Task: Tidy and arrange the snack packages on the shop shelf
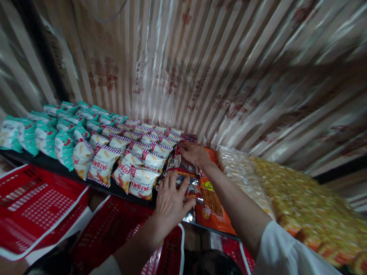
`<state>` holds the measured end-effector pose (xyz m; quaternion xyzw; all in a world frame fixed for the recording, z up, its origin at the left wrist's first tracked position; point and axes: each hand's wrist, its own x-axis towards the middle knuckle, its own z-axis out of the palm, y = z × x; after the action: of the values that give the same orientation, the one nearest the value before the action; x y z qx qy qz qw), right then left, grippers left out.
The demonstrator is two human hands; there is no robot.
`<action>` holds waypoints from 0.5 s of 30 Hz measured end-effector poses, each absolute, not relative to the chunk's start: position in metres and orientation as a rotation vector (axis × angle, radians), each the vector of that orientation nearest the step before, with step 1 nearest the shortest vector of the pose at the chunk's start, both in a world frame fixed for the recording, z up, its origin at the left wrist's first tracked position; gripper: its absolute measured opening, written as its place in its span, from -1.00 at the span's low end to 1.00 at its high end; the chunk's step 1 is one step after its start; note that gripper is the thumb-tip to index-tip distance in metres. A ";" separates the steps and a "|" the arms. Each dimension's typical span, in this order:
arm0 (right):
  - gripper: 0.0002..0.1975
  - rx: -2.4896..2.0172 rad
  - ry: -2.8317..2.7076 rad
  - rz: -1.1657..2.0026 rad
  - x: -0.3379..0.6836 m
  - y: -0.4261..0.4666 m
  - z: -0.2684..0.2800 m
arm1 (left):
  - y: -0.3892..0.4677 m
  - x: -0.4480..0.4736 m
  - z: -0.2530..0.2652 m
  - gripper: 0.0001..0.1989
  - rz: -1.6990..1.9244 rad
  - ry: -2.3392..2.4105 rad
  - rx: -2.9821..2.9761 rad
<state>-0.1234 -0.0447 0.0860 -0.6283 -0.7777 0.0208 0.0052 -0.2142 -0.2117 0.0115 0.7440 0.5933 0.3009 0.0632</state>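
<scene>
Head view: the person's left hand (171,201) lies flat with fingers spread apart on a stack of dark, shiny snack packets (190,182) at the front edge of a dark shelf (51,162). The right hand (194,152) reaches further back along the same row, palm down, its fingers loosely together and resting on the rear packets; whether they pinch one cannot be told. Just to the right of these packets, touching them, lies an orange packet (214,211) with brown strips printed on its face, partly under the right forearm. To the left stand rows of white snack bags with red and blue striped tops (104,163), leaning forward, and beyond them, further left, rows of teal and white bags (46,135). On the right side of the shelf lies a clear bag of pale snacks (244,175), and beside it a large heap of yellow wrapped pieces (314,206). Below the shelf edge sit red plastic baskets (31,205), one under the left forearm. A striped, glossy sheet (213,63) covers the wall behind the shelf. Both sleeves are white.
</scene>
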 end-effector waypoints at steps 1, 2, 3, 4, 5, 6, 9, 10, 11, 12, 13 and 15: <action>-0.50 -1.931 -2.480 0.082 -0.124 -0.046 0.083 | -0.212 -0.214 0.012 -0.37 0.905 1.796 2.246; -0.49 -1.905 -2.519 0.102 -0.126 -0.047 0.080 | -0.212 -0.214 0.012 -0.37 0.904 1.797 2.246; -0.49 -1.897 -2.546 0.122 -0.127 -0.047 0.077 | -0.212 -0.213 0.013 -0.36 0.906 1.801 2.244; -0.48 -1.910 -2.553 0.137 -0.128 -0.048 0.074 | -0.212 -0.213 0.013 -0.35 0.907 1.805 2.239; -0.48 -1.938 -2.543 0.146 -0.129 -0.047 0.072 | -0.212 -0.213 0.014 -0.33 0.910 1.809 2.230; -0.48 -1.967 -2.527 0.150 -0.130 -0.047 0.070 | -0.212 -0.212 0.014 -0.31 0.912 1.813 2.217; -0.47 -2.023 -2.489 0.146 -0.131 -0.045 0.067 | -0.212 -0.211 0.014 -0.25 0.907 1.813 2.174; -0.47 -2.029 -2.483 0.144 -0.130 -0.045 0.067 | -0.212 -0.210 0.014 -0.25 0.907 1.808 2.165; -0.47 -2.029 -2.479 0.142 -0.129 -0.045 0.066 | -0.212 -0.210 0.014 -0.25 0.909 1.801 2.158; -0.48 -2.024 -2.477 0.142 -0.128 -0.045 0.066 | -0.212 -0.210 0.015 -0.27 0.917 1.790 2.154; -0.49 -2.016 -2.476 0.141 -0.126 -0.045 0.065 | -0.212 -0.210 0.015 -0.29 0.934 1.776 2.148; -0.51 -1.997 -2.480 0.144 -0.122 -0.045 0.063 | -0.212 -0.211 0.018 -0.36 0.987 1.759 2.120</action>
<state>-0.1224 -0.0455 0.0631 -0.6265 -0.7778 0.0451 -0.0229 -0.2109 -0.2121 0.0182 0.7202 0.5978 0.3354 0.1074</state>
